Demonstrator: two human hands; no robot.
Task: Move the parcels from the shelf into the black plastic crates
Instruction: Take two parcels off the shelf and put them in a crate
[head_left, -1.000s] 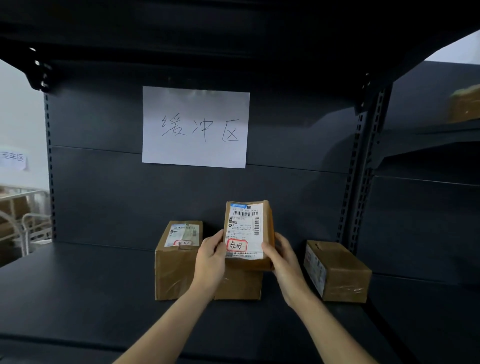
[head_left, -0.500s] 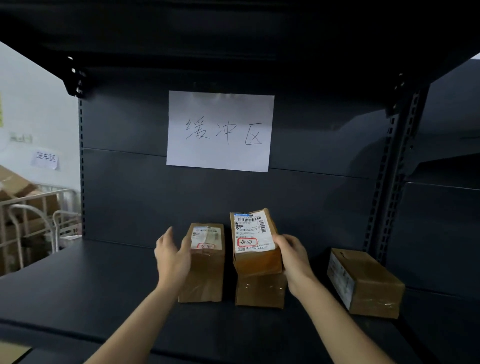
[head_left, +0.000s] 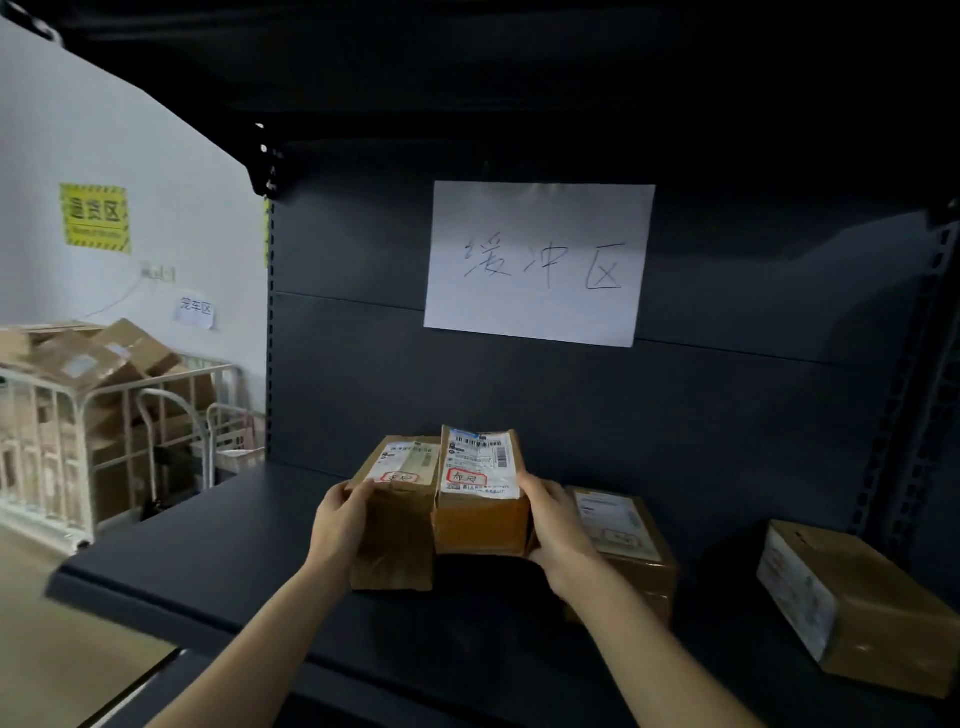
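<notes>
Two brown cardboard parcels with white labels are pressed side by side between my hands, above the dark shelf (head_left: 218, 551). My left hand (head_left: 340, 525) grips the left parcel (head_left: 397, 525) on its left side. My right hand (head_left: 553, 519) grips the right parcel (head_left: 480, 499) on its right side; this one sits a little higher. Behind my right hand another parcel (head_left: 623, 535) lies on the shelf. A further parcel (head_left: 852, 603) rests at the far right. No black crate is in view.
A white paper sign (head_left: 537, 262) hangs on the shelf's back panel. A perforated upright (head_left: 904, 374) borders the bay on the right. Left of the shelf stands a white metal cage cart (head_left: 78, 441) piled with cardboard boxes, against a white wall.
My left hand has closed on the left parcel, and both parcels are now held together and lifted. A parcel that lay under the right one is now uncovered. The view has swung left.
</notes>
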